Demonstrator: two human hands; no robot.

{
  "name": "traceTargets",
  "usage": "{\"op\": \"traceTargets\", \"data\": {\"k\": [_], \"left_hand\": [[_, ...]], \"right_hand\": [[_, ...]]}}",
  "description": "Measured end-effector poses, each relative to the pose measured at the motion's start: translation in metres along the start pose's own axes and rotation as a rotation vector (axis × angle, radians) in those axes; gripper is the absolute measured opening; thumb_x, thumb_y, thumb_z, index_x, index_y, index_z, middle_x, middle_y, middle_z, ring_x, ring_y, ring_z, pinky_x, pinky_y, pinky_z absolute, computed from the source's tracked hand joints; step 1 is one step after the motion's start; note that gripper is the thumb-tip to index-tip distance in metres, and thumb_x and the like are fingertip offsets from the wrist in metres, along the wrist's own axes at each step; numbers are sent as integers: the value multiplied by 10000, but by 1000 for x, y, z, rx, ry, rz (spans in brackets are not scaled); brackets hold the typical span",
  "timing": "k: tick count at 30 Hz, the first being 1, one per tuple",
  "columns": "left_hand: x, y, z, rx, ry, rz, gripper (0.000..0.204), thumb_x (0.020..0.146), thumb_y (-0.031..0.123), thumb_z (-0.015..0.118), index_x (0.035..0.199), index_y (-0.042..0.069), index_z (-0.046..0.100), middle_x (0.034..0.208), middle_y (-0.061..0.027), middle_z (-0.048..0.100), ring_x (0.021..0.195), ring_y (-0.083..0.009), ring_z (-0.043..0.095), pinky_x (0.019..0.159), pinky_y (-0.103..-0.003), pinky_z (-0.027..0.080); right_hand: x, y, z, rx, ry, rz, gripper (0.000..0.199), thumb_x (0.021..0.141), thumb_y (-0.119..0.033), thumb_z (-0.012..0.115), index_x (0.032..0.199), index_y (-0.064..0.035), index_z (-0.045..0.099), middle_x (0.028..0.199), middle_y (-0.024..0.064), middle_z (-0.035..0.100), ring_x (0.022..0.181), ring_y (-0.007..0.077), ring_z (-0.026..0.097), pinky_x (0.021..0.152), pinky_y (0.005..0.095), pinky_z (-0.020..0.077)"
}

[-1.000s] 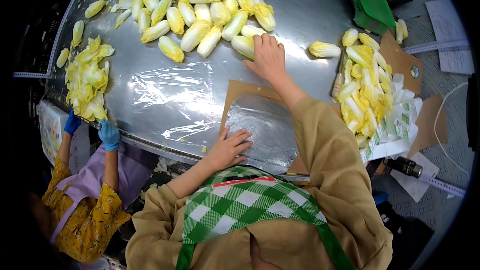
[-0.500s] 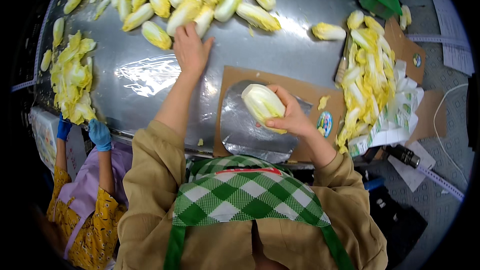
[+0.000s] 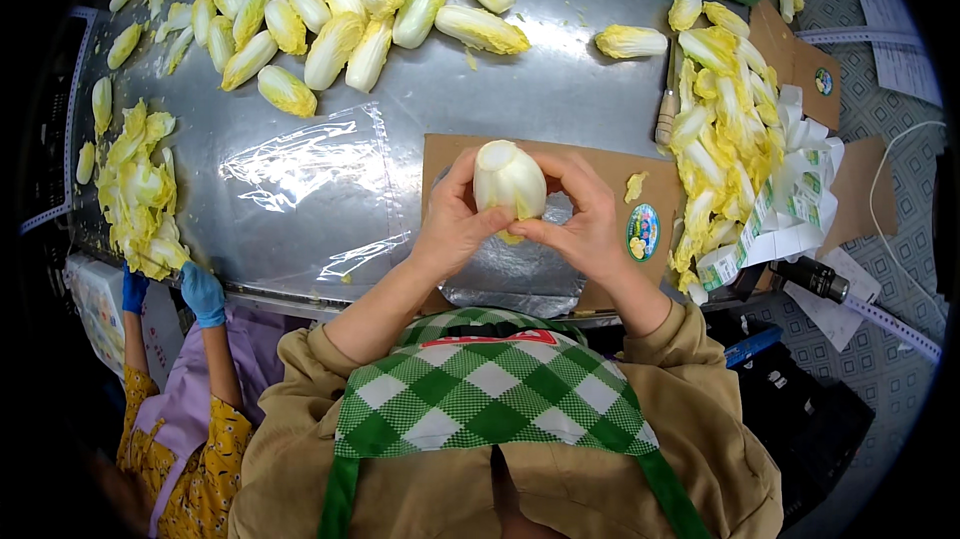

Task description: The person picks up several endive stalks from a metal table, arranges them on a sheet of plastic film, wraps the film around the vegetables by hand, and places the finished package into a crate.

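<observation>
A pale baby Chinese cabbage (image 3: 510,184) stands between my two hands, its cut white base tilted up and its yellow leaf tips low. My left hand (image 3: 455,219) is wrapped round its left side and my right hand (image 3: 580,214) round its right. Both thumbs press on the near side, almost meeting at the leaf edges. Beneath lies a shiny silver sheet (image 3: 515,289), partly hidden by my hands, on a brown cardboard piece (image 3: 610,164) with a small round sticker.
Several cabbages (image 3: 335,44) are heaped at the far left. Loose leaves (image 3: 725,149) pile up at the right, beside a wooden-handled knife (image 3: 666,114) and white-green packaging (image 3: 800,204). At the left, a co-worker's blue-gloved hand (image 3: 203,294) is near another leaf pile (image 3: 140,189).
My left hand has come back from the cabbage heap and joined the right on the held cabbage. That cabbage has moved slightly left and turned base upward. The view has shifted a little.
</observation>
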State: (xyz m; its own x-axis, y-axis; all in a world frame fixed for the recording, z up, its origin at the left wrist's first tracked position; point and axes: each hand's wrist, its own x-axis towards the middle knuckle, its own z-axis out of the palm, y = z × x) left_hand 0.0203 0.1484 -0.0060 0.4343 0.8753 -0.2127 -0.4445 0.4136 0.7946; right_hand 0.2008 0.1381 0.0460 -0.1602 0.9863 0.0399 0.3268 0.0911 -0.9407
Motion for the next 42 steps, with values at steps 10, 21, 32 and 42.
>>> {"op": "traceTargets", "data": {"k": [10, 21, 32, 42], "left_hand": [[-16, 13, -2, 272, 49, -21, 610, 759, 205, 824, 1267, 23, 540, 1122, -52, 624, 1024, -140, 612, 895, -306, 504], [-25, 21, 0, 449, -119, -14, 605, 719, 302, 866, 1174, 11, 594, 1026, -41, 592, 920, -139, 600, 802, -288, 500], [-17, 21, 6, 338, -125, 88, 664, 669, 259, 905, 1199, 6, 596, 1089, -46, 556, 1014, -164, 559, 913, -302, 447], [-17, 23, -11, -263, 82, -61, 869, 706, 396, 863, 1378, 56, 428, 1285, -68, 566, 1183, -222, 576, 1009, -395, 489]], "right_hand": [[-15, -15, -1, -70, -113, 5, 751, 724, -125, 808, 1386, -44, 462, 1029, 160, 677, 862, 279, 715, 744, 376, 583], [-29, -35, 6, -189, -147, 39, 645, 765, -32, 609, 1383, -46, 426, 1143, 214, 645, 954, 421, 660, 804, 446, 557], [-17, -48, -7, -143, -158, 55, 614, 729, 68, 461, 1323, -73, 521, 1214, 194, 605, 1066, 393, 616, 939, 436, 499], [-35, 7, -105, 149, 1, 325, 454, 882, -101, 399, 1292, -19, 575, 799, 62, 645, 649, 126, 607, 609, 269, 517]]}}
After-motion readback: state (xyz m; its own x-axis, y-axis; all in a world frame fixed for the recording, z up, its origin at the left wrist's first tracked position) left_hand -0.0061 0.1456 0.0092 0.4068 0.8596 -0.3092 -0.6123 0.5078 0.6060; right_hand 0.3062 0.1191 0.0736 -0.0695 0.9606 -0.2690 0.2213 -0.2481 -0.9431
